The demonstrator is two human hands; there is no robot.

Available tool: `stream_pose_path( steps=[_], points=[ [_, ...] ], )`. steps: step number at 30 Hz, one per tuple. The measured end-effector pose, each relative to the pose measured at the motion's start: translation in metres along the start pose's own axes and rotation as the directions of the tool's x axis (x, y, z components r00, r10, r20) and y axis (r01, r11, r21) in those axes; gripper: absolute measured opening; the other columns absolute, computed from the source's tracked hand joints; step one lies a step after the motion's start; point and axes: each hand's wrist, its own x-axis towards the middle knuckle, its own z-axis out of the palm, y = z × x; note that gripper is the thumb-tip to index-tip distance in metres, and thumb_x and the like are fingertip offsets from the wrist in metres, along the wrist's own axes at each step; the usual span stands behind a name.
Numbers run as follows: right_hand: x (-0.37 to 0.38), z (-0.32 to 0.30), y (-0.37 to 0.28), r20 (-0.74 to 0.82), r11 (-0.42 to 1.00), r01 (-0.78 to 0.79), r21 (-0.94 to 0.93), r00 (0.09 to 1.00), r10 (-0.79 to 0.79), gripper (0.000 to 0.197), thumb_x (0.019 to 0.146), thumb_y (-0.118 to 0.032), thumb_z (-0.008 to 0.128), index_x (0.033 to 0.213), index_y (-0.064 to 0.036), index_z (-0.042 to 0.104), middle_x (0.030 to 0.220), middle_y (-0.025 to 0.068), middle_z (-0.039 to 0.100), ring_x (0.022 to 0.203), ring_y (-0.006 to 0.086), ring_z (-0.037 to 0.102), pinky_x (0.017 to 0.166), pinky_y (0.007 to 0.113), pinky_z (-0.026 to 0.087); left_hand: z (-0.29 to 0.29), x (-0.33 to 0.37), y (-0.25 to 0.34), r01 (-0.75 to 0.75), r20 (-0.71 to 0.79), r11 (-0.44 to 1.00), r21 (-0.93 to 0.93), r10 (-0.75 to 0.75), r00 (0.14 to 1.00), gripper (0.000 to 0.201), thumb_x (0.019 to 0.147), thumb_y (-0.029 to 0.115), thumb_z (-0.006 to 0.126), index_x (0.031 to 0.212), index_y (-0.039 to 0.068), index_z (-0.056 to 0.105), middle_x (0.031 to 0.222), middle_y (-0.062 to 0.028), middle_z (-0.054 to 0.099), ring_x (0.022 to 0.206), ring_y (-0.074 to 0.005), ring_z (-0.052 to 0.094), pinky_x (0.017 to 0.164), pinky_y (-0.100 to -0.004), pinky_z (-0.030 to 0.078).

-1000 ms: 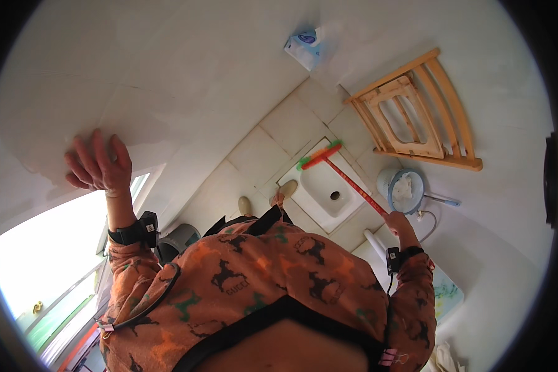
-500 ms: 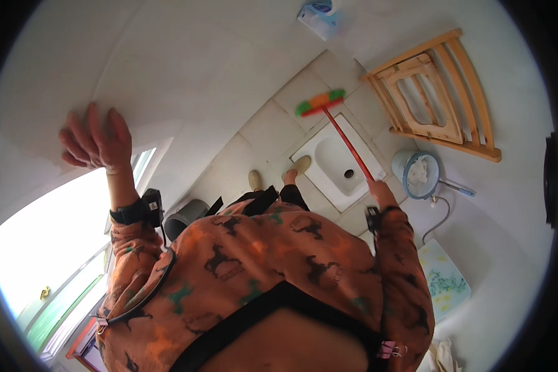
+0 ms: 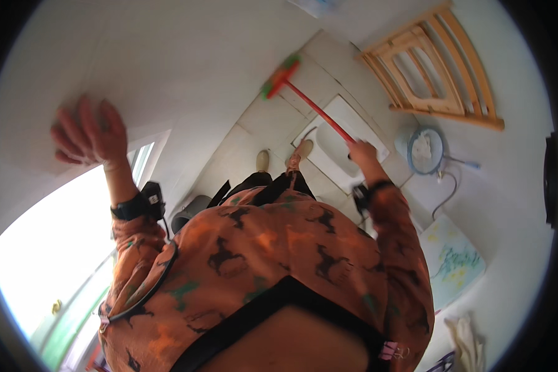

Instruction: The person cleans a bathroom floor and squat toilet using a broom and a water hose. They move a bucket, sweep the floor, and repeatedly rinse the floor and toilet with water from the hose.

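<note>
"Hands first. What's the right one at?"

"Right hand (image 3: 362, 155): closed round the red handle of a broom (image 3: 319, 110), near the handle's lower end as seen from the head. Arm reaching forward, orange patterned sleeve (image 3: 394, 232)."

"And the left?"

"Left hand (image 3: 93, 133): raised at the left, beside the pale wall (image 3: 149, 62), above a bright window (image 3: 49, 248). Fingers loosely bent and parted; nothing visible in the grasp. Slight blur. Can't tell whether the fingertips touch the wall."

"Where does the broom lie?"

"Slantwise, running up and left from the right hand. Handle passes over a white squat toilet (image 3: 372, 139). Broom head (image 3: 281, 77), red with green bristles, is by the line where wall meets floor tiles (image 3: 248, 127). Blurred; contact with the floor can't be made out."

"Surroundings?"

"Two tan shoes (image 3: 262, 161), the right one just beside the toilet. Light wooden frame (image 3: 428, 102) with an opening in its seat, against the right wall. Below it, a blue bucket (image 3: 403, 146) holding something white. Grey hose (image 3: 454, 186) near the bucket. Lower still, a white panel (image 3: 456, 257) patterned in green and yellow. Left of the legs, a dark bin (image 3: 189, 211), partly covered by the clothing."
</note>
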Motion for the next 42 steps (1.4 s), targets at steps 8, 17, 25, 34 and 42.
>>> stream_pose_path(
  steps=[8,17,25,34,42],
  points=[
    [-0.042,0.084,0.0,0.338,0.957,-0.245,0.156,0.923,0.182,0.048,0.083,-0.044,0.031,0.097,-0.0054,0.055,0.095,0.015,0.057,0.089,0.0332,0.055,0.077,0.042,0.044,-0.006,-0.006,-0.005,-0.019,-0.022,1.0,0.012,0.019,1.0,0.026,0.071,0.037,0.058,0.091,0.021,0.062,0.109,-0.005,0.053,0.102,-0.0283,0.044,0.08,-0.0374,0.027],
    [-0.215,0.164,-0.04,0.378,0.785,-0.581,0.214,0.79,0.482,0.045,0.083,-0.043,0.034,0.092,-0.0057,0.059,0.091,0.0167,0.058,0.089,0.032,0.055,0.077,0.041,0.043,0.001,-0.003,-0.012,-0.046,-0.023,0.98,-0.195,0.042,0.999,0.015,0.071,0.031,0.058,0.085,0.027,0.062,0.108,0.0009,0.055,0.104,-0.0245,0.044,0.082,-0.035,0.026],
    [-0.204,0.161,-0.19,0.304,0.684,-0.56,0.469,0.829,0.47,0.045,0.083,-0.043,0.035,0.091,-0.0051,0.058,0.088,0.0169,0.059,0.084,0.0334,0.056,0.072,0.043,0.044,-0.032,-0.008,-0.032,-0.072,-0.054,0.97,-0.233,0.061,0.997,0.012,0.073,0.031,0.058,0.083,0.029,0.062,0.103,0.0088,0.057,0.106,-0.0202,0.045,0.086,-0.0352,0.022],
    [-0.267,0.2,-0.209,0.487,0.441,-0.762,0.474,0.644,0.59,0.044,0.075,-0.049,0.043,0.083,-0.0106,0.063,0.087,0.0104,0.061,0.082,0.0271,0.058,0.073,0.04,0.044,-0.032,-0.07,0.036,0.214,0.228,0.089,-0.973,0.195,0.954,0.024,0.073,0.005,0.058,0.097,0.006,0.056,0.096,-0.0073,0.057,0.09,-0.0204,0.054,0.08,-0.0309,0.039],
    [-0.259,0.171,-0.237,0.251,0.716,-0.6,0.357,0.8,0.545,0.023,0.069,-0.018,0.054,0.087,-0.0084,0.062,0.081,0.0044,0.06,0.073,0.0219,0.058,0.051,0.039,0.045,-0.213,-0.246,0.208,0.429,-0.355,-0.416,-0.802,0.909,0.218,0.051,0.07,0.011,0.059,0.117,0.005,0.039,0.114,-0.0086,0.046,0.102,-0.0177,0.046,0.085,-0.0279,0.038]
  ],
)
